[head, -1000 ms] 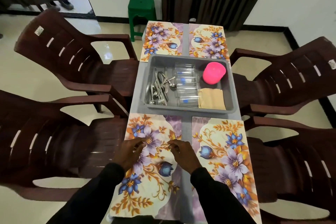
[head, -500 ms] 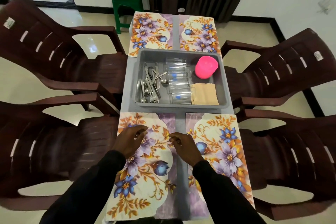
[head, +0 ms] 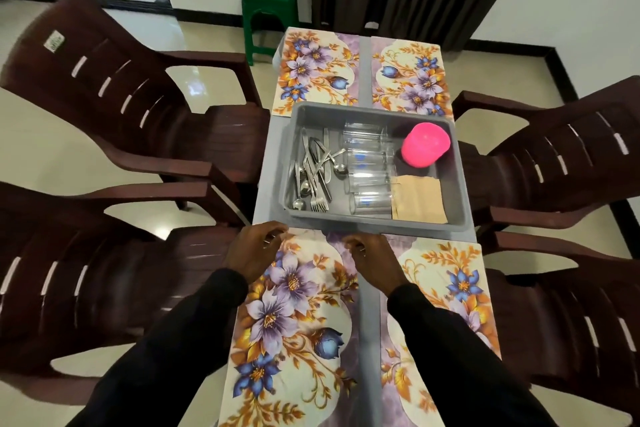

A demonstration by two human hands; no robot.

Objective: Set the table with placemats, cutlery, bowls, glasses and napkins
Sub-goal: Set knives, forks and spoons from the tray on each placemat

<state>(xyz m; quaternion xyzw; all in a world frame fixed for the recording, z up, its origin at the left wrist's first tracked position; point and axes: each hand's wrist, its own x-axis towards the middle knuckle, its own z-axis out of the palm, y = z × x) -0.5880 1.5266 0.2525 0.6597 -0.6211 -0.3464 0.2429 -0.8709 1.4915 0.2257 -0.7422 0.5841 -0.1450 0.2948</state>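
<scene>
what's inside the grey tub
In the tub: cutlery at the left, clear glasses on their sides in the middle, a pink bowl far right, brown napkins near right. Whether more bowls are stacked with it is hidden.

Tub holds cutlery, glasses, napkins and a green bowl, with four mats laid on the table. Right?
Not quite. The head view shows the bowl is pink, not green. The tub does hold cutlery, glasses and napkins, and four mats are laid on the table.
</scene>
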